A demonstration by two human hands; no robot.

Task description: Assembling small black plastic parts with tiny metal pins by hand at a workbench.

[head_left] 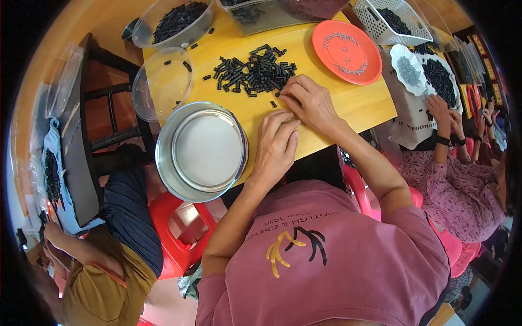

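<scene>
A loose pile of short black cylindrical pieces lies on the yellow table. At the pile's near right edge, my right hand has its thumb and fingers pinched together. My left hand is just below it, fingers curled, close to the right hand's fingertips. Whatever either hand holds is too small or hidden to make out. One single black piece lies apart, just left of my right fingertips. To the right, an orange-red plate bears small thin silver pieces in a loose ring.
A round metal tin stands left of my left hand, beside a clear plastic lid. Tubs of black pieces line the far edge, with a white basket at far right. Co-workers sit on both sides; a red stool stands left.
</scene>
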